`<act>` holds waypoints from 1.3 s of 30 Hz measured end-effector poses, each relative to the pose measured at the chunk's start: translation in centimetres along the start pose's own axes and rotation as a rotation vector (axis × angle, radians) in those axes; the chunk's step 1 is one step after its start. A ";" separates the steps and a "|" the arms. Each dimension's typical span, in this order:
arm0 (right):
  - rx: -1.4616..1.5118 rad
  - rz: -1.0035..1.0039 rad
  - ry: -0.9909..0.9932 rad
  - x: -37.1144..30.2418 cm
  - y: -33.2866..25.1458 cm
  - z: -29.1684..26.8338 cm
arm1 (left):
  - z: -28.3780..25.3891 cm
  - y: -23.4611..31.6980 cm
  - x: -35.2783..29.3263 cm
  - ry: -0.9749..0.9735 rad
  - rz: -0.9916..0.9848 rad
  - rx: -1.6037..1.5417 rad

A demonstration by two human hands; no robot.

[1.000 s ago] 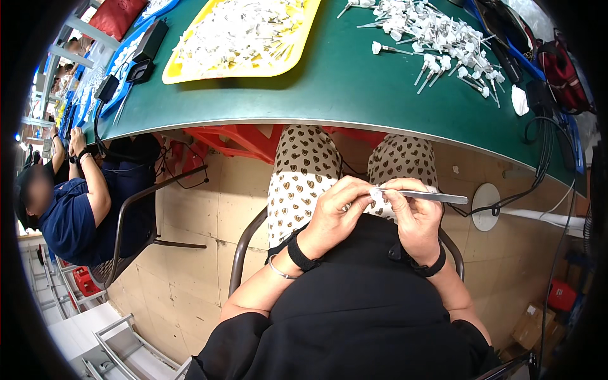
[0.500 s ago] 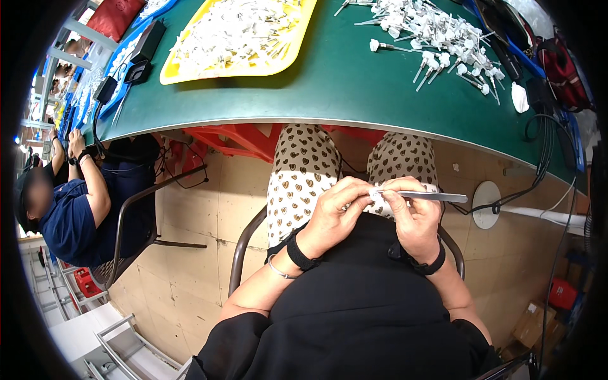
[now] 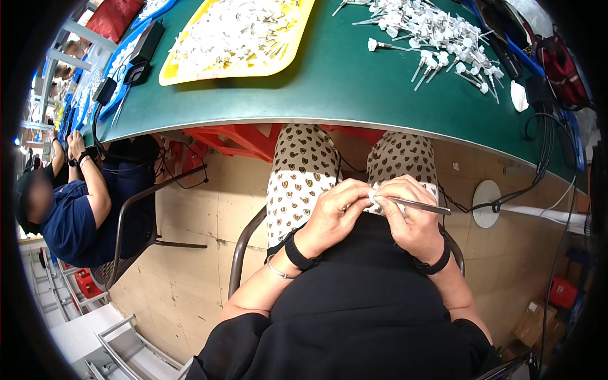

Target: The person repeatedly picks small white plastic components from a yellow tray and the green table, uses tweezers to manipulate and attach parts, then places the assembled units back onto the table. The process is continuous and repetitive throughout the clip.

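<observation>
Over my lap, my left hand [image 3: 337, 212] pinches a small white plastic piece [image 3: 372, 195] between thumb and fingertips. Its exact shape is mostly hidden by the fingers. My right hand [image 3: 413, 218] is closed round a pair of flat metal tweezers [image 3: 423, 206]; their broad end sticks out to the right, past the fingers. The tips of both hands meet at the white piece, with the right thumb beside it. Beyond my knees, a yellow tray [image 3: 296, 54] on the green table [image 3: 342, 88] holds many small white-and-clear parts [image 3: 234, 35].
At the table's right lies a loose heap of white-capped parts with thin stems [image 3: 437, 31], beside black cables [image 3: 548, 139] and a dark red bag [image 3: 562, 73]. A co-worker [image 3: 82, 209] sits to my left. A white round base [image 3: 486, 204] stands on the floor at right.
The tweezers have swung so their broad end points lower, and my right fingers have curled further over them. My left hand stays nearly in place, holding the white piece.
</observation>
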State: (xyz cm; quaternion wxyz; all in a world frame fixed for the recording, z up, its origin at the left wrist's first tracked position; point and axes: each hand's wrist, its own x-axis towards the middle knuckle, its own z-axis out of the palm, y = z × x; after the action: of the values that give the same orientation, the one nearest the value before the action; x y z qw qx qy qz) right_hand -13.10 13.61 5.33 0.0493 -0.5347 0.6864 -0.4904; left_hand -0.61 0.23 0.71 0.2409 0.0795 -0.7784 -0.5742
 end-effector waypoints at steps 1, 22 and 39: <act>-0.012 -0.020 -0.012 0.1 0.0 -0.1 | -0.1 0.0 0.1 -0.003 -0.004 -0.001; 0.695 0.497 0.332 -1.6 0.8 -0.9 | -10.3 8.3 11.7 0.454 0.186 0.088; 0.650 0.458 0.354 -1.0 -0.2 -2.3 | -6.1 3.9 23.8 -0.355 0.282 0.956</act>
State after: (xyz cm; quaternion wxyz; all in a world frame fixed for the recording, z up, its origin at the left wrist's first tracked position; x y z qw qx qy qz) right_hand -13.89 15.81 6.16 0.2039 -0.2330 0.5951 -0.7416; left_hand -17.91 -13.24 12.49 0.1173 -0.0235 -0.9853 -0.1219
